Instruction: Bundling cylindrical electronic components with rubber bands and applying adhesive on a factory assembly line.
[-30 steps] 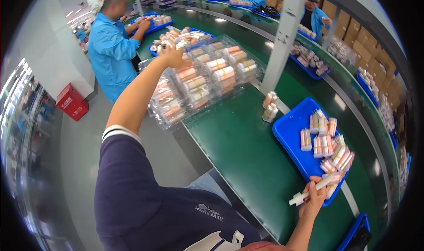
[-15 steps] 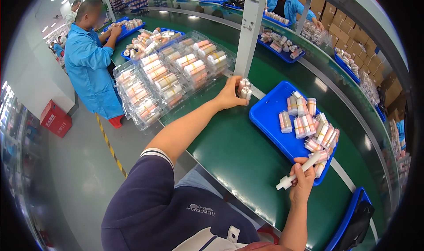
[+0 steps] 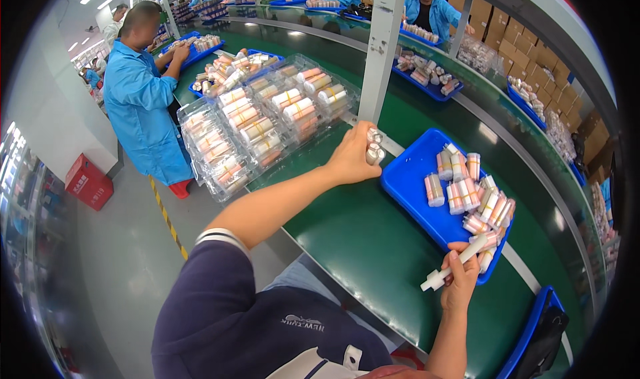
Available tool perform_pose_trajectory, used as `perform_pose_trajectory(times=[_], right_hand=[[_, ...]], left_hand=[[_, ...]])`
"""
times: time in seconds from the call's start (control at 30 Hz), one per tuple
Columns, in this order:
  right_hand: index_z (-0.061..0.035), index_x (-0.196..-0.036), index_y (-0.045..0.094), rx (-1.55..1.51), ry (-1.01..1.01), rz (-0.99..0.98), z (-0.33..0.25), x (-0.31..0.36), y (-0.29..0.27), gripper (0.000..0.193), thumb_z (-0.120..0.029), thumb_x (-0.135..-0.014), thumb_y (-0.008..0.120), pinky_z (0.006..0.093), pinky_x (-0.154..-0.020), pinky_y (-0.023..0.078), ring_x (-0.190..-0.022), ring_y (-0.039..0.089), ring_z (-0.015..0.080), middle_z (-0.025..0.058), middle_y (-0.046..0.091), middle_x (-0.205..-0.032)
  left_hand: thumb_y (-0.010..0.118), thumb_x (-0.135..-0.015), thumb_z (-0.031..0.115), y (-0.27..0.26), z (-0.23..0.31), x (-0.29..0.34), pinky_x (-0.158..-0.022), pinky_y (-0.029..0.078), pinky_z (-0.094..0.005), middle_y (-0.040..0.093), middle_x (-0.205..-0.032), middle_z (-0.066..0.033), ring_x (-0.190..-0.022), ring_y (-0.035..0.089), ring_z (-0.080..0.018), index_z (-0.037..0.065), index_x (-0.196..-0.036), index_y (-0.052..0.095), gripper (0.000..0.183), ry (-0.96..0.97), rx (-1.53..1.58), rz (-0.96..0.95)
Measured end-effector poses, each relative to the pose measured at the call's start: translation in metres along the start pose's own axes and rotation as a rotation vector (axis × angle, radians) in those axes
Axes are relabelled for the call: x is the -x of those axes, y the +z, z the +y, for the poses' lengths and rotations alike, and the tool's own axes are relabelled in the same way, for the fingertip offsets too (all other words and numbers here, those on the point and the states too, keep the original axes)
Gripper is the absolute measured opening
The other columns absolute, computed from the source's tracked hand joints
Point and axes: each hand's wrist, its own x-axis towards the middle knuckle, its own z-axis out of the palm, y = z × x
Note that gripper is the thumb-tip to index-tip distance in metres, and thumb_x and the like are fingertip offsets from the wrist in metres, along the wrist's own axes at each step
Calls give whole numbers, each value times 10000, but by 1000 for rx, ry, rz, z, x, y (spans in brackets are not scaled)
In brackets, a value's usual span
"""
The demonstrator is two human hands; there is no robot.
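Observation:
My left hand (image 3: 351, 156) is closed round a banded bundle of small capped tubes (image 3: 375, 154), whose round ends face up beside a grey post. Fingers of my right hand (image 3: 460, 280) grip a white stepped plastic rod (image 3: 457, 262), held slantwise over the near corner of a blue tray (image 3: 415, 191). Inside that tray lie several bundles of pink, white and brownish tubes (image 3: 463, 194), heaped toward its right side. To the left of my left hand, stacked clear plastic blister trays (image 3: 277, 146) hold rows of similar banded bundles.
The grey post (image 3: 381, 59) rises from the green work surface (image 3: 347, 229). Another blue tray (image 3: 527, 339) with a black item stands at lower right. A co-worker in blue (image 3: 139, 99) handles tubes at the left. Behind the post is a loaded blue tray (image 3: 433, 89).
My left hand has turned over the bundle and shifted slightly down, so the tube ends show more. My right hand still holds the rod. The whole view has moved slightly.

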Motion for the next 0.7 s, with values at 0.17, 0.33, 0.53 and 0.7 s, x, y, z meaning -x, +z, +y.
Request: perform_pose_trajectory(times=[0.17,0.33,0.53,0.7], right_hand=[[-63,-914,536,29,-13,27,3,2,-7,146,-170,-819,563,146,-394,208,-438,313,19,-6,471,-594],[-38,-915,533,21,-13,20,4,1,-4,144,-122,-805,574,152,-403,242,-446,361,34,12,497,-597],[-58,-922,532,40,-14,59,8,-1,-5,159,-171,-814,561,146,-391,211,-427,324,18,-7,472,-587],[-24,-926,536,7,21,63,1,-1,-10,158,-113,-802,577,160,-408,239,-450,362,37,17,502,-597]], left_hand=[[697,-543,157,-111,38,-35,-845,424,-385,501,-1037,-208,-1008,498,-351,30,-1147,350,708,-9,-293,-105],[742,-520,274,-192,-65,-97,-888,408,-444,473,-1155,-213,-1062,491,-361,8,-1132,349,774,-428,-830,-113],[728,-419,481,-199,-114,-121,-866,403,-444,591,-1065,-107,-1026,537,-284,25,-1002,614,749,-583,-923,-476],[528,-587,750,-197,-124,-120,-993,295,-406,428,-1233,-263,-1191,381,-361,-45,-1206,418,1013,-508,-794,-408]])
